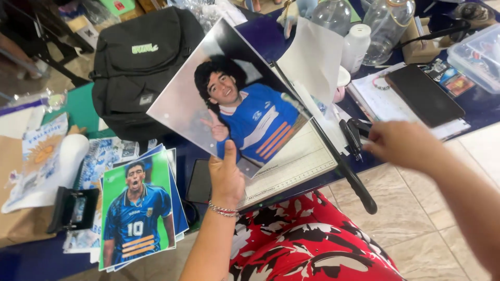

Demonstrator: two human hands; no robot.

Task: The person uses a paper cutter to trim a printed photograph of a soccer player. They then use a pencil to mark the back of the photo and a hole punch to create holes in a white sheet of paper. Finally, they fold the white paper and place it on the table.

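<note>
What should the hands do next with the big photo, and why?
Probably lay the photo flat on the cutter. The left hand holds it lifted by its bottom edge, tilted above the board, and the right hand reaches near the cutter's black handle.

This looked like a home craft or hobby corner rather than a shop floor. A dark blue table (pixel 484 112) stood on a pale tiled floor (pixel 411 208), crowded with a paper trimmer (pixel 307 161), a stack of glossy printed photos (pixel 136 211), a notebook (pixel 388 101), a black hole punch (pixel 73 208), clear plastic bottles (pixel 385 26) and a black backpack (pixel 138 67).
</note>
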